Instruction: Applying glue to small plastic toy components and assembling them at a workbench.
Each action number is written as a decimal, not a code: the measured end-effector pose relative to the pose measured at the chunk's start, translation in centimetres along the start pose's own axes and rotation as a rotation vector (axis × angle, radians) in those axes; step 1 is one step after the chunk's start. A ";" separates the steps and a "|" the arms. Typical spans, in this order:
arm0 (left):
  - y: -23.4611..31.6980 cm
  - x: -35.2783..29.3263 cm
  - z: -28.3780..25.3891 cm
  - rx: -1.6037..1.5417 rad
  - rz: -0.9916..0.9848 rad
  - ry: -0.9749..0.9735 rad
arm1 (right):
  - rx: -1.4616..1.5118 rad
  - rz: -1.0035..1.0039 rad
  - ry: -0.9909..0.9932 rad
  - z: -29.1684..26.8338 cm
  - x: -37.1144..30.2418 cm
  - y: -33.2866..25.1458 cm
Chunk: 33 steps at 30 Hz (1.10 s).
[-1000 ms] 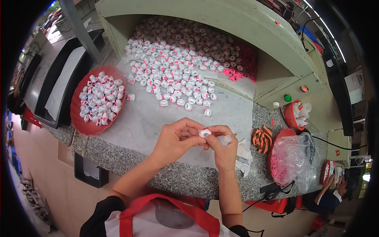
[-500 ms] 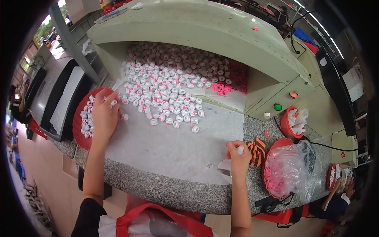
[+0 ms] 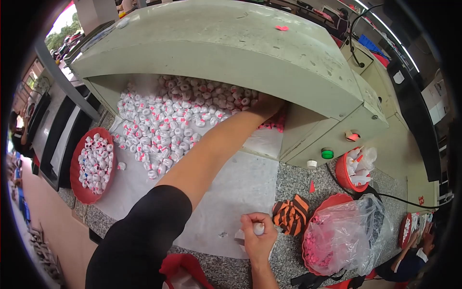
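Observation:
My left arm reaches across into the wide opening of a pale green metal housing [image 3: 216, 53]. My left hand [image 3: 270, 105] is deep inside at the right end, beside small pink pieces [image 3: 273, 126]; its fingers are hidden in shadow. A large heap of small white rounded pieces with pink bits [image 3: 166, 132] spreads out from the opening over a white sheet [image 3: 219, 192]. Low on the right, my right hand [image 3: 260, 241] is closed round a white bottle-like thing [image 3: 259, 229], of which mostly the rounded end shows. Next to it lies an orange-and-black striped cloth bundle [image 3: 290, 215].
A red scalloped bowl [image 3: 77, 185] of similar white pieces stands at the left. To the right are a red bowl [image 3: 308, 241] with pink pieces under clear plastic and a small red basket [image 3: 342, 173] of white bottles. A black cable [image 3: 409, 196] crosses the counter. Another person [image 3: 406, 262] sits far right.
My left hand has gone from the red bowl at the left into the housing's right end. My right hand still grips the white thing; the whole view has shifted.

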<state>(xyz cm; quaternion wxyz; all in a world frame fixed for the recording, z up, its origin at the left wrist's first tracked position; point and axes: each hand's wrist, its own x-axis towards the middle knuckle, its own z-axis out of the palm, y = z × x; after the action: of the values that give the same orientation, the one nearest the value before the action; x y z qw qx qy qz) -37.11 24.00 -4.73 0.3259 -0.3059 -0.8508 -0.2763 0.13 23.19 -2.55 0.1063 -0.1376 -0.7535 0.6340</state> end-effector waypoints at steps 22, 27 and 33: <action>6.2 -18.9 -20.7 0.120 -0.140 -0.336 | 0.194 0.063 0.358 -3.0 5.1 0.2; 4.4 -20.2 -22.7 0.233 -0.041 -0.457 | 0.311 0.007 0.521 -3.3 12.0 -0.8; 5.0 -21.3 -24.8 0.096 -0.051 -0.317 | 0.364 -0.031 0.589 -2.6 13.9 0.3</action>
<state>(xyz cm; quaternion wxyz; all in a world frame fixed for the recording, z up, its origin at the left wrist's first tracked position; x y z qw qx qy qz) -11.25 3.40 -3.03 0.1948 -0.3078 -0.9114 -0.1917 -12.04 30.35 -2.56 0.3518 -0.2821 -0.5670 0.6893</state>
